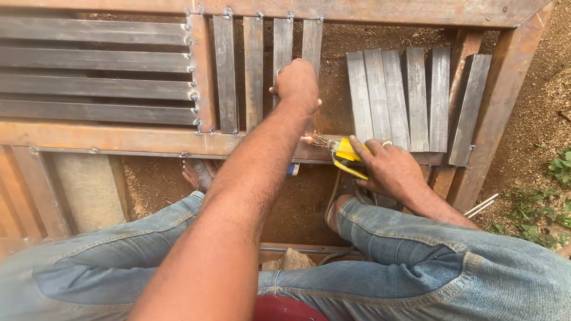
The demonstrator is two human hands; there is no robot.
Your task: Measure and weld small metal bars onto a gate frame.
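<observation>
outdoor welding yard: rusty steel gate frame point(101, 138) on bare dirt ground point(535, 113), loose flat bars point(392, 98), weeds point(562, 166).

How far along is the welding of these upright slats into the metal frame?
Done: four upright slats stand in the frame, with weld beads at their top ends. In hand: the left hand steadies the fourth slat while the right hand holds the yellow electrode holder, sparking at the slat's foot. Left: about six loose slats lie unwelded beside it.
</observation>
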